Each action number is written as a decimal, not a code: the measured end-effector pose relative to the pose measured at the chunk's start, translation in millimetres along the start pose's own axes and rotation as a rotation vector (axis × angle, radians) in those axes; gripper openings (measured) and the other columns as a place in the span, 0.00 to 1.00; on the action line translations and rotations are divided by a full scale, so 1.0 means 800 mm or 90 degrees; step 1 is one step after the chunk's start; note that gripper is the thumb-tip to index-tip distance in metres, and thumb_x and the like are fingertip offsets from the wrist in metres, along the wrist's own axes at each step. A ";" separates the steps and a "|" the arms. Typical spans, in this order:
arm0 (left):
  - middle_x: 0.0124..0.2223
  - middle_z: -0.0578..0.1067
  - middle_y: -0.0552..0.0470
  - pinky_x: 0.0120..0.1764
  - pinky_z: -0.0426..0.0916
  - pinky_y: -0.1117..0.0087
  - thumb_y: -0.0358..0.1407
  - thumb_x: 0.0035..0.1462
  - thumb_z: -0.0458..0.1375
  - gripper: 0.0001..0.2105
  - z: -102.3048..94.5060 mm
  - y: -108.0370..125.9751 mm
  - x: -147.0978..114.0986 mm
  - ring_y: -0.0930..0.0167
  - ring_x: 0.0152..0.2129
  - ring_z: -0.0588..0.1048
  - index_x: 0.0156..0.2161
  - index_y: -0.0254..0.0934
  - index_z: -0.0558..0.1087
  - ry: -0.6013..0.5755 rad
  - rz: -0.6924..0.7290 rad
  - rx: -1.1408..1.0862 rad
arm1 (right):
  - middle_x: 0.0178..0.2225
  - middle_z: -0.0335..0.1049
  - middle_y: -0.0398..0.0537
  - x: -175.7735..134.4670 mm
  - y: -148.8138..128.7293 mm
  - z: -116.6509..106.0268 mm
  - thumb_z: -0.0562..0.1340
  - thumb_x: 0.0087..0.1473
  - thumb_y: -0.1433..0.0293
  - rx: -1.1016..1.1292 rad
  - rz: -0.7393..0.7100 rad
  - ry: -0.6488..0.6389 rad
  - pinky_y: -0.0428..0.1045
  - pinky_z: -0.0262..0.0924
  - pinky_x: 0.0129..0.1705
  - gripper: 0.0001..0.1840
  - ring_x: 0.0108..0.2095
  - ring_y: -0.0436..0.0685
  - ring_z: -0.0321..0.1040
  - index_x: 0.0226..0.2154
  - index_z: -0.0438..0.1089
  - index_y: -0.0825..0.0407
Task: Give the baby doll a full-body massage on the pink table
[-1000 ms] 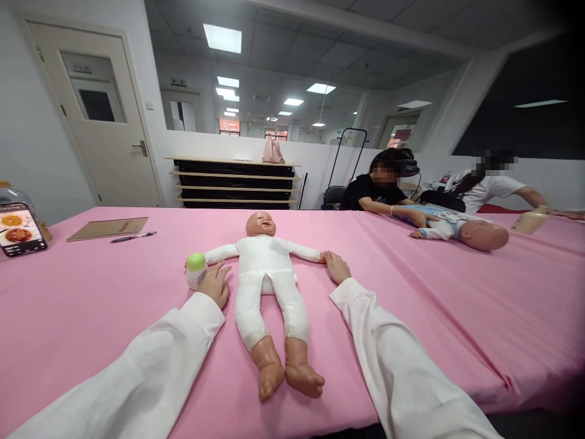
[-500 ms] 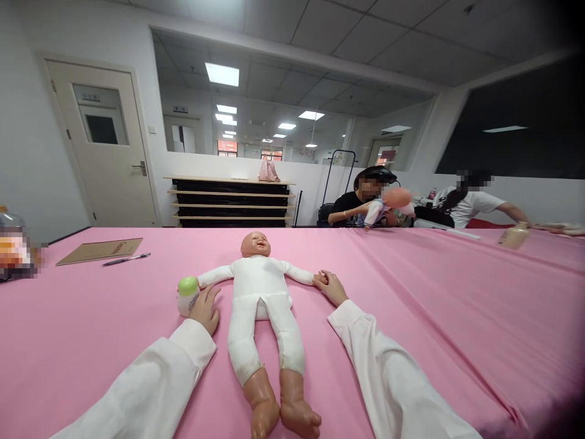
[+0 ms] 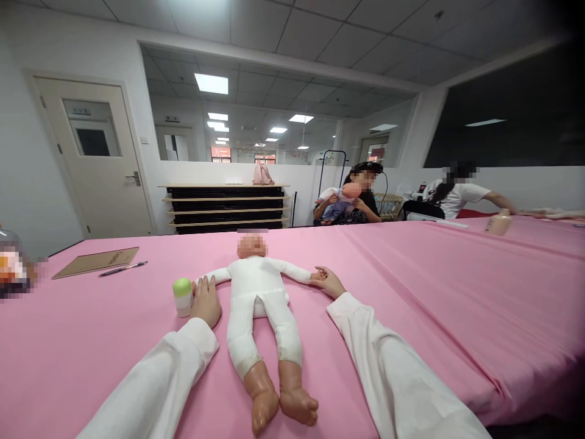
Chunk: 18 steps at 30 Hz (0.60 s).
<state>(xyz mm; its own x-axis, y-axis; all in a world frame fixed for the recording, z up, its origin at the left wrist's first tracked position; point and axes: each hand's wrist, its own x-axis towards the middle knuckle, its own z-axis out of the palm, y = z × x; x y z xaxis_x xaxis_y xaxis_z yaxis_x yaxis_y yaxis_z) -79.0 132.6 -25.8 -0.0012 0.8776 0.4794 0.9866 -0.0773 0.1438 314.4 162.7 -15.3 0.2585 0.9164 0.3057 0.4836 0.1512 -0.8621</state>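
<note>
A baby doll [image 3: 256,283] with a white cloth body lies on its back on the pink-covered table [image 3: 411,317], arms spread and bare feet towards me. My left hand [image 3: 207,303] lies with fingers stretched out over the end of the doll's arm on the left, mostly hiding that doll hand. Just left of my fingers stands a small bottle [image 3: 183,297] with a green cap. My right hand [image 3: 331,283] has thumb and fingers closed round the doll's other hand [image 3: 319,275].
A brown notebook [image 3: 95,262] and a pen [image 3: 123,269] lie at the far left. A beige bottle [image 3: 499,222] stands at the far right. Beyond the table one person [image 3: 365,201] holds another doll [image 3: 340,201]; a second person [image 3: 457,198] reaches right.
My left hand has turned from beside the green-capped bottle onto the doll's arm end, fingers now flat. My right hand stays at the doll's hand. The person opposite has moved their doll left.
</note>
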 end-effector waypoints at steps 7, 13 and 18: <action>0.56 0.58 0.27 0.52 0.51 0.55 0.27 0.49 0.48 0.28 -0.002 0.002 0.024 0.52 0.56 0.54 0.57 0.21 0.55 0.045 -0.130 0.088 | 0.30 0.69 0.45 -0.010 -0.015 -0.010 0.70 0.23 0.75 0.153 0.002 -0.081 0.51 0.61 0.40 0.31 0.33 0.54 0.67 0.38 0.68 0.55; 0.42 0.68 0.34 0.42 0.57 0.56 0.31 0.52 0.47 0.22 -0.013 0.003 0.014 0.54 0.41 0.67 0.54 0.28 0.61 0.110 -0.148 0.093 | 0.29 0.70 0.42 -0.015 -0.025 -0.012 0.71 0.22 0.75 0.251 0.026 -0.051 0.50 0.62 0.39 0.31 0.32 0.53 0.67 0.37 0.70 0.53; 0.43 0.68 0.38 0.41 0.58 0.59 0.37 0.53 0.48 0.24 -0.034 0.019 0.007 0.58 0.38 0.68 0.56 0.30 0.58 0.144 -0.076 0.057 | 0.41 0.69 0.43 -0.017 -0.030 0.007 0.68 0.33 0.70 0.557 0.115 0.089 0.45 0.64 0.34 0.23 0.34 0.50 0.68 0.38 0.68 0.47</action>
<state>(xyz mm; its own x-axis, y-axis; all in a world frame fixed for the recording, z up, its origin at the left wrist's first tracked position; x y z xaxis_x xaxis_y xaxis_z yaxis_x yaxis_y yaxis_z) -68.0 123.3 2.4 -0.1457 0.7487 0.6467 0.9876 0.0717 0.1395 294.2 148.8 -0.8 0.3950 0.9089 0.1336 -0.3678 0.2898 -0.8836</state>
